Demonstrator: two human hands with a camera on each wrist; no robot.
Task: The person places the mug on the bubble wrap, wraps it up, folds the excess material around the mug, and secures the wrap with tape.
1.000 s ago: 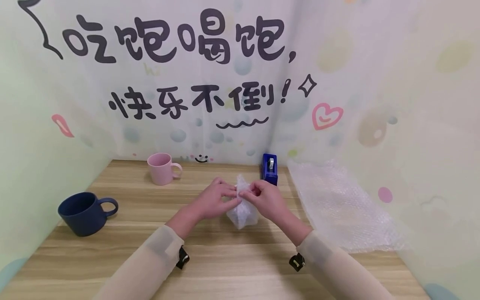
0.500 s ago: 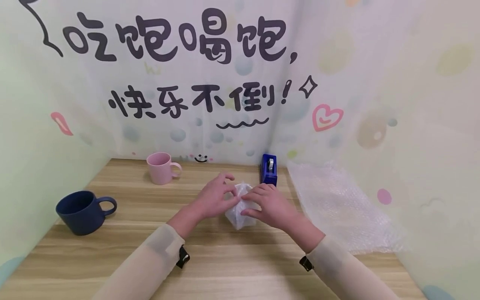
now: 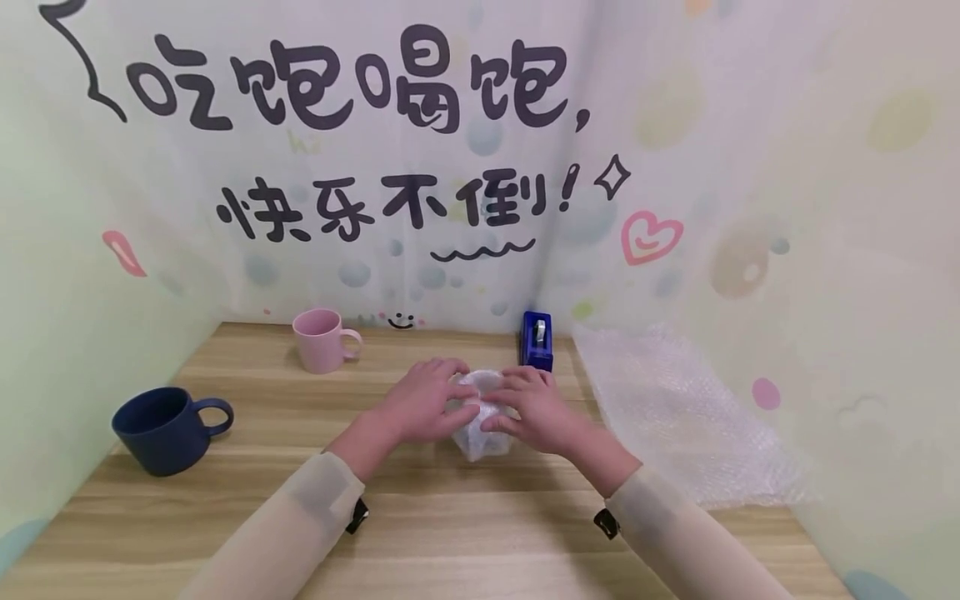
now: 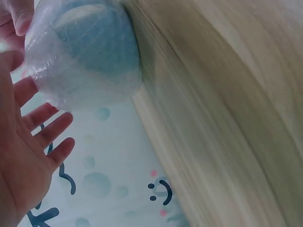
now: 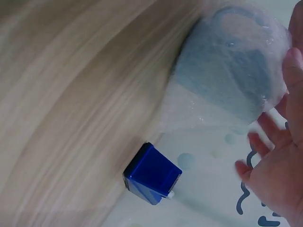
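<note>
A blue mug wrapped in bubble wrap stands on the table in front of me; a loop like its handle shows through in the right wrist view. In the head view the wrap looks white and is folded over the top. My left hand is at its left side with fingers spread, fingertips at the wrap's upper edge. My right hand lies opposite, fingers relaxed over the top right of the wrap. Both palms face the mug, and neither hand pinches the wrap.
Beyond the right hand stands a blue tape dispenser. A flat sheet of bubble wrap covers the table's right side. At the left are a pink mug and a dark blue mug. A printed cloth hangs behind.
Both hands pinched a peak of wrap together at first. The right hand then let go and spread over its side; the peak now lies folded down and the left fingers have lowered onto it.
</note>
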